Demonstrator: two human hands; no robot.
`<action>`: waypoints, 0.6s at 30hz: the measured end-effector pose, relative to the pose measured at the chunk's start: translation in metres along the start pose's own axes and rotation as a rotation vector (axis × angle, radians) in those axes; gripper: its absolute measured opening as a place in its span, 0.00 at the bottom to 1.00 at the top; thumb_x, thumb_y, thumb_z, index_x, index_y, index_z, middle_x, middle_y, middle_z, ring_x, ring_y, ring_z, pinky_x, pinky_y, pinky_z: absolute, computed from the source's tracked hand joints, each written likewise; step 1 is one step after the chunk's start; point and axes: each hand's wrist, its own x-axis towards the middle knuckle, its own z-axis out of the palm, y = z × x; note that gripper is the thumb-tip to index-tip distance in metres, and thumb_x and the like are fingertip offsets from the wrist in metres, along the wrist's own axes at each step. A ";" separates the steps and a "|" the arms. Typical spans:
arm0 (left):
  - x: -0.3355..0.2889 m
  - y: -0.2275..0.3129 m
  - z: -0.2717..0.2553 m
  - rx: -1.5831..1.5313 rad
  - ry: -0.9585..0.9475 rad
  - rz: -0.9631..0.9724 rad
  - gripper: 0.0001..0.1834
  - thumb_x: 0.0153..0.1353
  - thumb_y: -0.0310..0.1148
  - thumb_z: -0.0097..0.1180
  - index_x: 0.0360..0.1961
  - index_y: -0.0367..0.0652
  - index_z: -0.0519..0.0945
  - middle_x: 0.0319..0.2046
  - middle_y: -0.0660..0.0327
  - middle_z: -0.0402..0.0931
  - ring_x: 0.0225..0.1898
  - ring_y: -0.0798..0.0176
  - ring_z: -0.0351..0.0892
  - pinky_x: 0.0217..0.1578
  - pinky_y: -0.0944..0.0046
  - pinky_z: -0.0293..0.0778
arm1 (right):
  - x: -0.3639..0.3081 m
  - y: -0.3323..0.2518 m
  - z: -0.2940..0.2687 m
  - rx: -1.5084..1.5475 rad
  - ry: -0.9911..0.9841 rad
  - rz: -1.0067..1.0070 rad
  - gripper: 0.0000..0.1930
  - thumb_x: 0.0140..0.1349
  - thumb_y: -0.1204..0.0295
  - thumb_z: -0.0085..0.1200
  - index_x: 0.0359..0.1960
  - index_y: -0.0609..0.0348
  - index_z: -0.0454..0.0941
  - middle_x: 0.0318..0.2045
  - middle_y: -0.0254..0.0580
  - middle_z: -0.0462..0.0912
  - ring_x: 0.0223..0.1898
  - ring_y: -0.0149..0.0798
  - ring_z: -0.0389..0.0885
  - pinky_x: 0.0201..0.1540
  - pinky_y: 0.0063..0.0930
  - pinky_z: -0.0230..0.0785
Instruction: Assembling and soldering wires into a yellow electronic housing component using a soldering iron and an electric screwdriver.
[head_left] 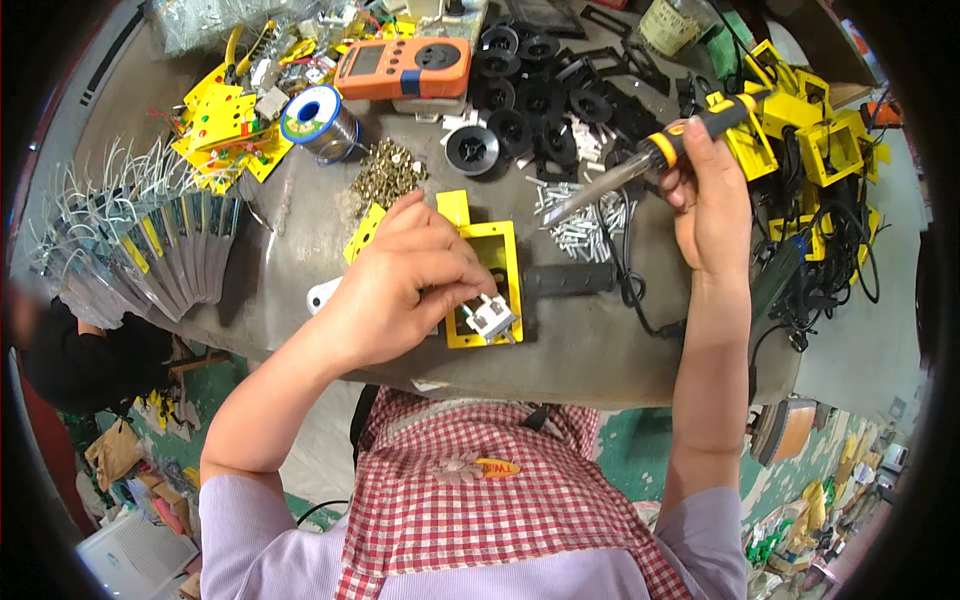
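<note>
My left hand (415, 275) is closed in a pinch near a small white block with metal contacts (491, 317). The block sits tilted at the near end of an open yellow plastic housing (511, 260), and my fingers cover part of both. A black ribbed grip (570, 280) extends from the housing's right side. Raised to the right, my right hand (708, 195) is wrapped around a screwdriver (690, 137) with a black and yellow handle. Its metal shaft looks smeared and points down to the left, above a pile of silver screws (588, 225).
Brass screws (390, 175) lie beyond my left hand, beside a solder spool (320, 122). An orange multimeter (404, 69) and black round parts (472, 150) stand farther back. Wired strips (180, 250) fill the left; yellow housings with cords (832, 150) crowd the right.
</note>
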 end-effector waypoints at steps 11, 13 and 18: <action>-0.005 0.005 -0.002 0.011 -0.014 -0.035 0.07 0.48 0.25 0.65 0.29 0.51 0.84 0.29 0.73 0.77 0.40 0.64 0.73 0.64 0.41 0.52 | 0.090 -0.002 0.032 -0.229 0.162 -0.557 0.13 0.65 0.69 0.55 0.47 0.65 0.74 0.35 0.40 0.82 0.32 0.28 0.80 0.35 0.21 0.74; -0.005 0.005 -0.002 0.012 -0.019 -0.031 0.08 0.48 0.25 0.65 0.29 0.52 0.84 0.29 0.73 0.76 0.40 0.64 0.73 0.64 0.41 0.52 | 0.108 0.003 0.039 -0.337 0.199 -0.599 0.14 0.63 0.69 0.57 0.48 0.60 0.75 0.33 0.39 0.82 0.33 0.28 0.80 0.36 0.22 0.73; -0.003 0.005 -0.001 -0.005 -0.018 -0.013 0.09 0.47 0.25 0.66 0.30 0.52 0.84 0.29 0.72 0.76 0.40 0.64 0.74 0.65 0.42 0.52 | 0.140 0.023 0.049 -0.661 0.212 -0.558 0.16 0.63 0.62 0.56 0.48 0.57 0.75 0.31 0.38 0.83 0.32 0.36 0.82 0.39 0.30 0.73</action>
